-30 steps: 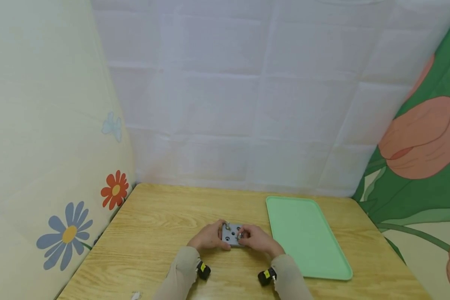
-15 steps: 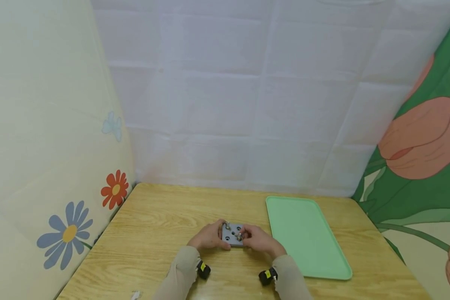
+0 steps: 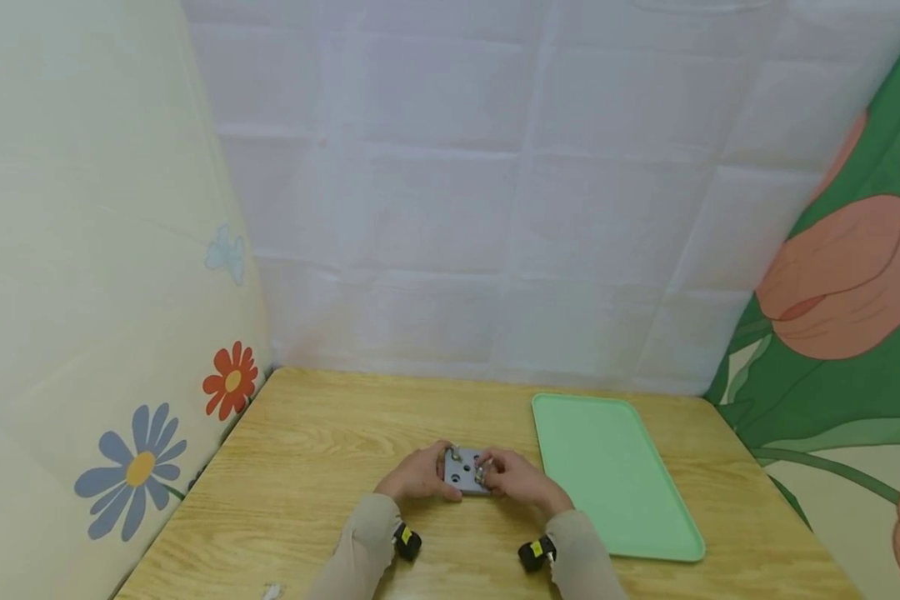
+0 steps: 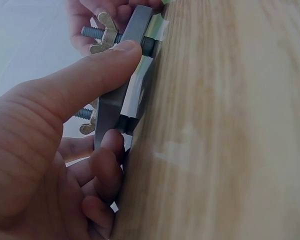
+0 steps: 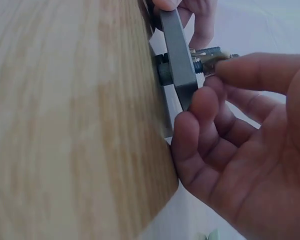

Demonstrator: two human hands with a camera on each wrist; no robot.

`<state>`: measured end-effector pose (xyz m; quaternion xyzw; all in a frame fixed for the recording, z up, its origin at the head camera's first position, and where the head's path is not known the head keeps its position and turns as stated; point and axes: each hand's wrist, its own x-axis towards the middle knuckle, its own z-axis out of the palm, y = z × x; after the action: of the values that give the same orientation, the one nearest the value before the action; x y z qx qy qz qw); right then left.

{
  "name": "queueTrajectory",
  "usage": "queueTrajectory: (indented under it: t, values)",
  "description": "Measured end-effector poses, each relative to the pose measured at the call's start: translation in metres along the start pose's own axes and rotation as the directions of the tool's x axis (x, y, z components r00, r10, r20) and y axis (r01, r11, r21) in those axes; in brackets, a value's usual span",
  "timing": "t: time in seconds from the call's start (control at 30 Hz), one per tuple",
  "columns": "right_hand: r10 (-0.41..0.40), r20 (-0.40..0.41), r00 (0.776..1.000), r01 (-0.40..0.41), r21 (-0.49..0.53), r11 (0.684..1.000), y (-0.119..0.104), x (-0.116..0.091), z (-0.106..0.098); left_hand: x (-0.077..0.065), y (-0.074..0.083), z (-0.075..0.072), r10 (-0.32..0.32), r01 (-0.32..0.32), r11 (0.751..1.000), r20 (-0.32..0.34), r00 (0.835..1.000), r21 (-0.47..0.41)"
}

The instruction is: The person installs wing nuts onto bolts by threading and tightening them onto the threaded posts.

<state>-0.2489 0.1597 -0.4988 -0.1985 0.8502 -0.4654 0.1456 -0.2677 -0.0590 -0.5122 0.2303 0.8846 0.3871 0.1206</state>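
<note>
A grey plate (image 3: 466,482) with several holes is held just over the table, its bolt heads facing down in both wrist views. My left hand (image 3: 418,473) grips its left side, thumb on the upper face and fingers curled at the edge. At the right front of the plate, my right hand (image 3: 522,480) pinches a wing nut (image 5: 210,63) between thumb and fingers on a threaded bolt (image 5: 198,66). Another wing nut (image 4: 88,126) sits on a bolt (image 4: 83,113) by the back left corner, close to my left fingers. The right index fingertip is partly hidden.
A light green tray (image 3: 617,475) lies on the wooden table (image 3: 330,483) to the right. Near the front left edge is a small whitish object (image 3: 272,591), too small to identify. A white cloth (image 3: 435,200) hangs behind the table, with patterned cloths at both sides.
My right fingers have shifted slightly around the wing nut, and its wings stand at a different angle. The left hand and the plate stay almost where they were.
</note>
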Motion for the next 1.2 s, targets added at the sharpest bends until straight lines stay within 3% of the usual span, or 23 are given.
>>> queueTrajectory:
  t: [0.37, 0.73, 1.0, 1.2]
  values:
    - [-0.058, -0.009, 0.998, 0.057, -0.096, 0.994, 0.002, 0.002, 0.001, 0.0, -0.001, -0.001, 0.0, 0.0, 1.0, 0.01, 1.0, -0.008]
    - [-0.021, -0.045, 0.999, 0.014, -0.153, 0.988, -0.005, 0.001, 0.003, 0.002, -0.005, 0.001, 0.004, -0.004, 1.0, -0.008, 1.0, 0.017]
    - [0.034, -0.018, 0.999, -0.031, 0.116, 0.993, 0.002, 0.003, 0.0, 0.002, -0.004, 0.0, 0.015, -0.014, 0.999, -0.011, 1.0, 0.031]
    - [0.018, -0.008, 1.0, -0.017, 0.109, 0.994, 0.005, 0.004, -0.001, 0.002, -0.003, -0.001, 0.022, -0.022, 0.999, -0.005, 1.0, 0.03]
